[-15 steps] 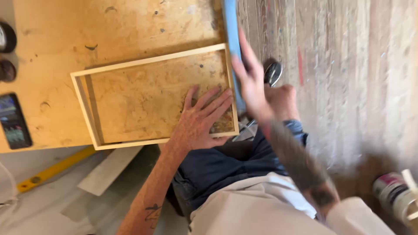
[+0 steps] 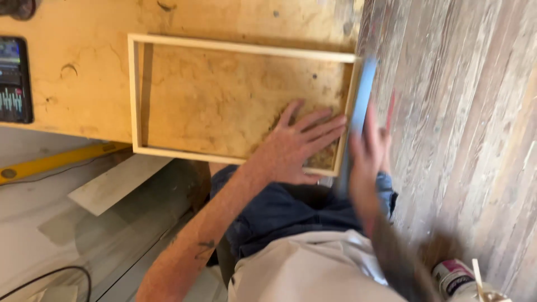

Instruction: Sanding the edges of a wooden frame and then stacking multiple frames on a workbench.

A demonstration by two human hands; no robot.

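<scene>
A light wooden rectangular frame (image 2: pixel 224 46) lies flat on a stained plywood board (image 2: pixel 84 89). My left hand (image 2: pixel 296 148) rests flat inside the frame near its right end, fingers spread, pressing on the board. My right hand (image 2: pixel 369 148) is blurred by motion at the frame's right side, against a long blue-grey bar (image 2: pixel 361 100) that runs along that side. I cannot tell whether the right hand grips the bar or only pushes on it.
A dark phone with a lit screen (image 2: pixel 14 81) lies on the board at far left. A yellow level (image 2: pixel 56 159) and a white board (image 2: pixel 120 182) lie below the board's edge. A can with a stick (image 2: pixel 461 279) stands at lower right on the weathered plank floor (image 2: pixel 464 112).
The view has shifted, so the frame sits higher and further right. My right hand has dropped lower along the blue bar and is now blurred. The left hand stays flat inside the frame.
</scene>
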